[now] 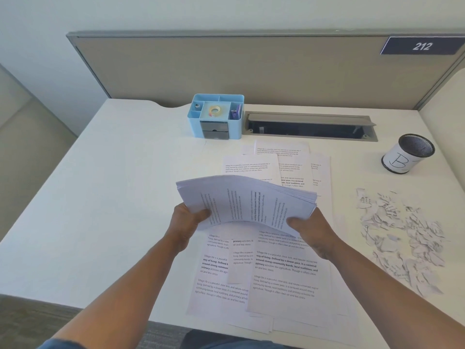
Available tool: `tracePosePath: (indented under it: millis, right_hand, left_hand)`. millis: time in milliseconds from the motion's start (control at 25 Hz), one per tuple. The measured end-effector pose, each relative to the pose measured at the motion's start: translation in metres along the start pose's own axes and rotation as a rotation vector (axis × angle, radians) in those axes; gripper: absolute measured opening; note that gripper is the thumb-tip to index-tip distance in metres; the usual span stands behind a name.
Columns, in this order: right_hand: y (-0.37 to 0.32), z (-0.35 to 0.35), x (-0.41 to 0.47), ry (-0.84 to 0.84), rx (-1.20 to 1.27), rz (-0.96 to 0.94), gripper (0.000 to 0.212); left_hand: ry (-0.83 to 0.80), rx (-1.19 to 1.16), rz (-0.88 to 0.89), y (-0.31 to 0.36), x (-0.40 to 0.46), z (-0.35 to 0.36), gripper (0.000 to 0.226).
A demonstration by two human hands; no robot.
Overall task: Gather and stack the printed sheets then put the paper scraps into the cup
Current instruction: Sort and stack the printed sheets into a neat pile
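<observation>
On cup (pixel 407 157): handwritten "B"

View: single head-worn wide-angle camera
Facing: forward and down over the tabletop (pixel 100 197)
Nearness: close, forearms entering from the bottom edge

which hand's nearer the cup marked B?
Right. The right hand grips the held stack at its right end, below-left of the cup. The left hand grips the stack's far-left end, farther away.
</observation>
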State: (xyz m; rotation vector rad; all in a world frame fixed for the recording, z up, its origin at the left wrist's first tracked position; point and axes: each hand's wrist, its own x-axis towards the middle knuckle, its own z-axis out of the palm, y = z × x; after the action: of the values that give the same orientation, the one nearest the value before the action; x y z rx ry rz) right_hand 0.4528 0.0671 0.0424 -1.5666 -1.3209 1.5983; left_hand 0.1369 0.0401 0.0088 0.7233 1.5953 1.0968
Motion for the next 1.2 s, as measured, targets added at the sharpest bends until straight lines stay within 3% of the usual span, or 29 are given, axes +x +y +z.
tracePosePath:
  millis: [1200]
  right_hand:
    - [0.016,0.007,-0.004,0.029,-0.009,0.018,0.034]
  left_hand:
    - [0.029,0.049,0.007,-0.004,-0.009,0.002,0.022]
